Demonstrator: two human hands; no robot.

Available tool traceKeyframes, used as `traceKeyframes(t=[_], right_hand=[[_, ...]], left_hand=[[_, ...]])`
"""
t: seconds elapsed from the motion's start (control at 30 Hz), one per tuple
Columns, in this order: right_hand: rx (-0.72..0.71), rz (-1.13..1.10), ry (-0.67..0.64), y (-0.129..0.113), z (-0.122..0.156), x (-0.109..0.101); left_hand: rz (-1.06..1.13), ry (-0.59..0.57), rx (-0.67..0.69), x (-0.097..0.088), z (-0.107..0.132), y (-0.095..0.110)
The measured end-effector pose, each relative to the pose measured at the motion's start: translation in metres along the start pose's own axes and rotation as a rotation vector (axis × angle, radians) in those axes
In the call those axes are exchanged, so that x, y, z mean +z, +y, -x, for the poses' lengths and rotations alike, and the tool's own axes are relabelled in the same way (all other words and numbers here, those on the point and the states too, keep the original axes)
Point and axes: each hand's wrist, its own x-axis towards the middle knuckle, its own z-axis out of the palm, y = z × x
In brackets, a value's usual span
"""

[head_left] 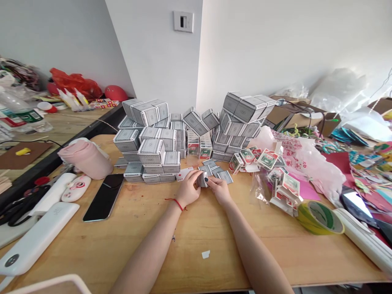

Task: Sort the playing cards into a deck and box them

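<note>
In the middle of the table, my left hand (189, 188) and my right hand (219, 189) meet around a grey-backed playing card (201, 179). Fingers of both hands are closed on it; whether it is one card or several I cannot tell. Just behind lie loose grey-backed cards (211, 166), and a face-up card with red marks (184, 173) lies left of them. Boxy blocks covered in the same grey card pattern (151, 152) are stacked at the left, with another stack (232, 132) at the right. Between them stand rows of card boxes (205, 151).
A black phone (103, 197), a white power bank (39, 237) and a rolled pink cloth (87, 158) lie at the left. Opened card boxes (286, 190), a yellow tape roll (320, 217) and a plastic bag (318, 163) crowd the right. A white scrap (206, 254) lies in front.
</note>
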Motion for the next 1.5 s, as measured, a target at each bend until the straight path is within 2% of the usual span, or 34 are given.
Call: traceKeyframes(t=[0.1, 0.37, 0.57, 0.77, 0.97, 1.27, 1.5], right_hand=[[-0.048, 0.021, -0.008, -0.002, 0.001, -0.002], [-0.091, 0.144, 0.073, -0.007, 0.003, 0.0], [-0.101, 0.244, 0.152, -0.004, 0.004, 0.002], [-0.069, 0.269, 0.171, 0.0, 0.004, 0.002], [-0.119, 0.115, 0.036, 0.003, 0.007, 0.009], [-0.172, 0.363, 0.048, 0.009, 0.008, 0.007], [-0.153, 0.315, 0.044, 0.012, 0.007, 0.005]], left_hand=[[-0.002, 0.006, -0.005, 0.001, 0.0, 0.0], [0.007, -0.001, 0.002, 0.002, 0.0, -0.001], [0.005, -0.014, 0.011, 0.003, 0.001, -0.001], [-0.032, 0.008, -0.005, 0.005, 0.001, -0.004], [-0.073, 0.064, -0.01, 0.006, -0.001, -0.006], [-0.092, 0.065, 0.005, 0.007, 0.001, -0.008], [-0.107, -0.015, 0.023, 0.011, 0.003, -0.014]])
